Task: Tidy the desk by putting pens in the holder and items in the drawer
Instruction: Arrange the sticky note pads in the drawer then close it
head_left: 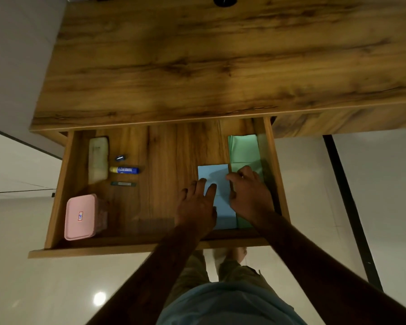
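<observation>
The wooden drawer (56, 195) stands pulled out below the desk top (197, 66). A light blue paper (215, 172) lies flat on its floor, right of centre, beside a green paper (244, 151) against the right wall. My left hand (196, 205) rests with spread fingers on the blue paper's left edge. At the seam between the two papers my right hand (250, 193) presses down with bent fingers. A black pen holder (224, 1) shows at the desk's far edge, cut off by the frame.
On the drawer's left side lie a pink lidded box (80, 216), a pale case (98, 160), a blue and yellow glue stick (124, 170), a small blue item (120, 157) and a thin dark bar (123, 184). A black desk leg (352, 212) stands right.
</observation>
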`<state>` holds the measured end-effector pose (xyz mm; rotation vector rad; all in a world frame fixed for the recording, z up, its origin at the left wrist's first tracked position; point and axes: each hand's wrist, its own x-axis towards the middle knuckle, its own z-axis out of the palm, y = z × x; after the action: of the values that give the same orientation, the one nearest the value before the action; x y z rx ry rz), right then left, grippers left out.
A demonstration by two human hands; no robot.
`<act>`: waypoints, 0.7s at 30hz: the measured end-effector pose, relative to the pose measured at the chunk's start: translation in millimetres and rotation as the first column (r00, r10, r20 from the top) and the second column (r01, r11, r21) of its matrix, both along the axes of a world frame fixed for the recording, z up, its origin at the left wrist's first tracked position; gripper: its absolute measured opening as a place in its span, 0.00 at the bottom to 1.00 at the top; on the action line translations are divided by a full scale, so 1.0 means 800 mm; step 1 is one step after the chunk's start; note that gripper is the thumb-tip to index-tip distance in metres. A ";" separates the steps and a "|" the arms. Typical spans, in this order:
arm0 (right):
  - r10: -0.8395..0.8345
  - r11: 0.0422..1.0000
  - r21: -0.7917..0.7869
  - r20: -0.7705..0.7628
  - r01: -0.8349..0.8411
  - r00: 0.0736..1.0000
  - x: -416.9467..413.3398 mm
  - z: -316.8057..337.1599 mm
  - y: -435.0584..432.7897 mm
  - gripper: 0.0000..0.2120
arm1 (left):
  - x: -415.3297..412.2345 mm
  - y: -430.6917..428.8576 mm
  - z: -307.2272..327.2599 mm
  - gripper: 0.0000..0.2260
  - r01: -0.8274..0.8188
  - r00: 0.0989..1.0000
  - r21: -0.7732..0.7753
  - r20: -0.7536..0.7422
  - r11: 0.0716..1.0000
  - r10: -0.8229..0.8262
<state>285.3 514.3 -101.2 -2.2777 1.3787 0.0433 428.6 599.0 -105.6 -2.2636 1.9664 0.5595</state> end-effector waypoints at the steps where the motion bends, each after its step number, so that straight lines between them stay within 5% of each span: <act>1: -0.006 1.000 -0.001 0.016 0.006 1.000 -0.003 0.006 0.001 0.24 | -0.004 0.000 0.007 0.29 -0.006 1.000 -0.029 -0.002 1.000 0.006; 8: -0.016 0.997 -0.078 0.061 0.021 0.998 -0.023 0.049 0.026 0.23 | -0.022 -0.008 0.050 0.26 0.028 0.998 -0.187 -0.054 0.982 -0.038; 21: -0.448 0.871 -0.187 0.079 0.455 0.890 -0.093 0.113 0.142 0.38 | -0.067 0.024 0.108 0.30 0.349 0.925 -0.357 -0.014 0.866 -0.379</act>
<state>210.7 628.1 -11.2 -2.0319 1.9397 -0.2986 374.8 618.1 -19.0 -1.9681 2.6346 0.2822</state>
